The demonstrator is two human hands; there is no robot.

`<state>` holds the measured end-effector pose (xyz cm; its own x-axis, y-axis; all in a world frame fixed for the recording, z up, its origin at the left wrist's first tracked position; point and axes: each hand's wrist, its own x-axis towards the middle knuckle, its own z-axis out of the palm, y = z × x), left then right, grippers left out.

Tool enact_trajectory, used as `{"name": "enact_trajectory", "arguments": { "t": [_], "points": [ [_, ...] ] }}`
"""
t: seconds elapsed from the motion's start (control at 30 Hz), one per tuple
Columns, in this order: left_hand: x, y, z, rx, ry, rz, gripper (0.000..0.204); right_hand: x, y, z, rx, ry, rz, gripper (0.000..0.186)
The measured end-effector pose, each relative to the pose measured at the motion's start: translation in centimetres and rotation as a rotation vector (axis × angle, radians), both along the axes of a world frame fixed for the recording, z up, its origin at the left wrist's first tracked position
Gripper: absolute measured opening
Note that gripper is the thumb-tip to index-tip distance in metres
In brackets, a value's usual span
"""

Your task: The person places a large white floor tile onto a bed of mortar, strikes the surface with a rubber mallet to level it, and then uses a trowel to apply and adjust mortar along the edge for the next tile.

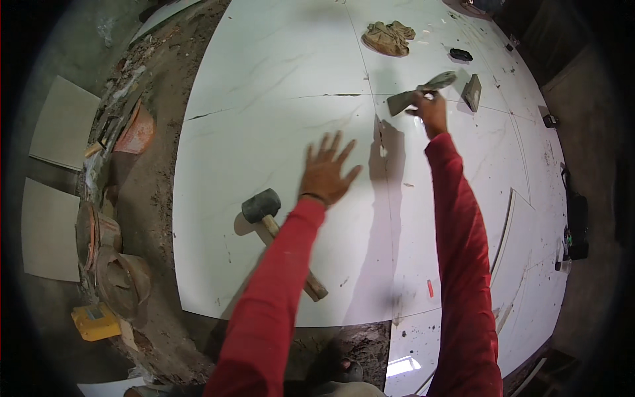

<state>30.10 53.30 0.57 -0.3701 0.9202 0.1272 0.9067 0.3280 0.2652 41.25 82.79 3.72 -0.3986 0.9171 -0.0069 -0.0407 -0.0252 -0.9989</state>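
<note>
My left hand (pixel 325 173), fingers spread and holding nothing, is over the large white tile (pixel 264 142); I cannot tell whether the palm touches. Beside that forearm lies a mallet with a black rubber head (pixel 262 205) and wooden handle, partly hidden by my sleeve. Farther off, my right hand (pixel 431 114) grips a grey flat-bladed tool that looks like a trowel (pixel 401 102); its other end (pixel 441 81) sticks out past the fingers. Just right of it stands a small grey block or plate (pixel 471 92), apart from the hand. Dark joint lines run between the tiles.
A crumpled tan cloth (pixel 389 38) and a small black object (pixel 461 55) lie at the far side. Along the left dirt strip are dirty buckets (pixel 122 281), a yellow box (pixel 96 321) and pale tile pieces (pixel 49 229). A red sliver (pixel 430 288) lies near my right forearm.
</note>
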Motion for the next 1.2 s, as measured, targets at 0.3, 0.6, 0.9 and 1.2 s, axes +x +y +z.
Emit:
{"name": "enact_trajectory", "arguments": {
  "t": [0.3,0.6,0.9,1.2],
  "points": [
    [-4.6,-5.1,0.2,-0.034,0.153,0.157,0.062,-3.9,-3.7,-1.2,0.424,-0.445,-0.006,0.031],
    [-4.6,-4.1,0.3,-0.005,0.169,0.153,0.060,-5.9,-3.0,-2.3,0.790,-0.777,0.130,0.036],
    [-4.4,-4.5,0.0,-0.009,0.183,0.162,0.060,-6.6,-4.3,-0.9,0.716,-0.967,0.147,0.036],
    [-6.1,-5.5,0.3,0.005,0.181,0.158,0.061,-7.1,-3.0,-2.8,0.945,-0.784,0.249,0.033]
  ]
}}
